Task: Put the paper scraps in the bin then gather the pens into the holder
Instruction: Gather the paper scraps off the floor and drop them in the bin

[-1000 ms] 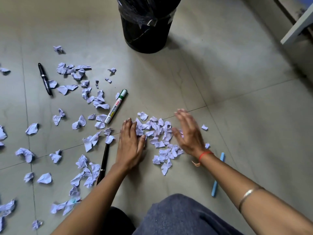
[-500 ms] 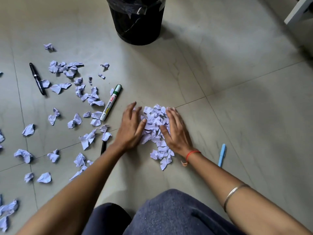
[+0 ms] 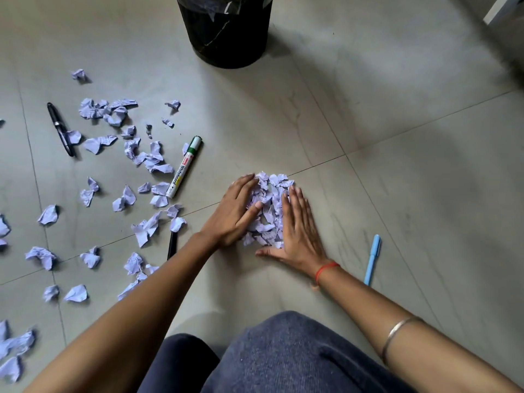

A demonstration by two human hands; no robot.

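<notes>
Overhead, a grey tiled floor (image 3: 397,137) fills the view, seen by a person sitting on it, with knees in dark blue trousers (image 3: 283,358) at the bottom edge. One black bin (image 3: 226,38) lined with a plastic bag stands at the top, well apart from the hands. Two bare arms reach forward. The left hand (image 3: 235,211) and right hand (image 3: 297,231) lie flat with straight fingers, pressing one heap of pale purple paper scraps (image 3: 269,199) between them. More than twenty loose scraps (image 3: 124,198) lie scattered to the left. Four writing tools lie on the floor: one green-capped whiteboard marker (image 3: 184,167) left of the heap, one black pen (image 3: 60,129) far left, a second black pen (image 3: 172,245) partly hidden by the left forearm, and one light blue pen (image 3: 372,259) beside the right wrist. The right arm wears one red thread (image 3: 326,269) and one metal bangle (image 3: 397,333).
</notes>
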